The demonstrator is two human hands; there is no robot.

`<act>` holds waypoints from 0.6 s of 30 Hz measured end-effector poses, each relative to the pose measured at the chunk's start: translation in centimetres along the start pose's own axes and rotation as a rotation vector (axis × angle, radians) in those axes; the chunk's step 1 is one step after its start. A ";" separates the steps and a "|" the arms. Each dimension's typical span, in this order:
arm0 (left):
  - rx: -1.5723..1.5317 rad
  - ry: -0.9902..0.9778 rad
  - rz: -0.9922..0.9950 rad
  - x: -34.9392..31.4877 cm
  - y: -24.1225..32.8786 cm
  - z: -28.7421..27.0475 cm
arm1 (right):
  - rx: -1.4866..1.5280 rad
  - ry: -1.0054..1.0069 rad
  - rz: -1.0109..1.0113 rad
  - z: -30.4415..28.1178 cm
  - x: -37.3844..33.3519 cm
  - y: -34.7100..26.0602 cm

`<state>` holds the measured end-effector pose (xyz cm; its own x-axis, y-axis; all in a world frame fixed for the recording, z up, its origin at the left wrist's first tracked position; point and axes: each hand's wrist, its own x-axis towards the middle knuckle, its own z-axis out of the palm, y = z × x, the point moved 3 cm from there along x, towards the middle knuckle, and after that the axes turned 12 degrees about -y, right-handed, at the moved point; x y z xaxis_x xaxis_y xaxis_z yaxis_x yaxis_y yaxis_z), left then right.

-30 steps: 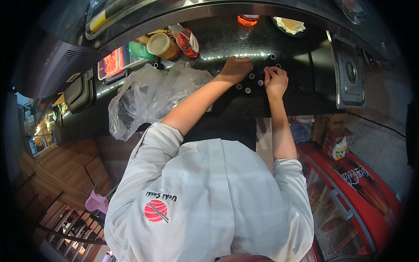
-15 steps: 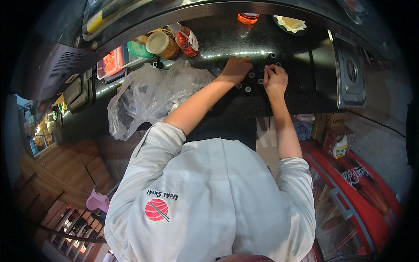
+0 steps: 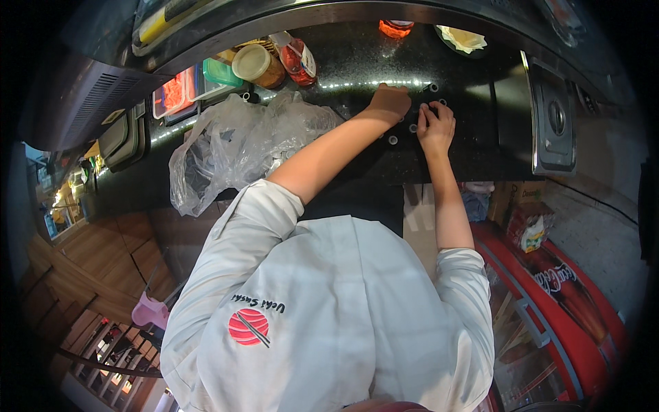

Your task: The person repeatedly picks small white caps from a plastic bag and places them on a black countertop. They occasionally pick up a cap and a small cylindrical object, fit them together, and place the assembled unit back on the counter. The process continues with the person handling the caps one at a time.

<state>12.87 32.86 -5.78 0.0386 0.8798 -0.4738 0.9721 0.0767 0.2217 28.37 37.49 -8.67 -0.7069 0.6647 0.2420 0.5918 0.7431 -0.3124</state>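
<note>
Over the dark counter, my left hand (image 3: 391, 103) is closed with its fingers curled; whatever it may hold is hidden. Close by on the right is my right hand (image 3: 436, 128), its thumb and fingertips parted with nothing visible between them. Several small, round, dark pieces with pale tops lie around both hands. One piece (image 3: 392, 140) is below my left hand, and another piece (image 3: 413, 128) is just left of my right hand. Beyond the right fingertips lies a dark cylindrical piece (image 3: 433, 88) with a pale ring-shaped end. Their exact kind is too small to tell.
A crumpled clear plastic bag (image 3: 226, 147) lies left of my left forearm. Behind it stand a lidded jar (image 3: 252, 63), a red bottle (image 3: 299, 62) and plastic tubs (image 3: 171, 95). A lidded steel pan (image 3: 553, 120) sits at right. A metal shelf (image 3: 329, 15) overhangs the back.
My left hand has moved right, closer to the right hand, and covers some of the small pieces. The right hand's thumb and fingertips, together before, have parted.
</note>
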 end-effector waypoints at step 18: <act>-0.576 0.202 0.402 -14.0 3.2 -0.5 | -0.103 -0.050 -0.123 -0.1 0.0 0.4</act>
<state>15.31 21.04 1.98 0.2690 0.9572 -0.1069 0.6135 -0.0847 0.7851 28.60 37.79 -8.67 -0.7935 0.5651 0.2256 0.5340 0.8245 -0.1870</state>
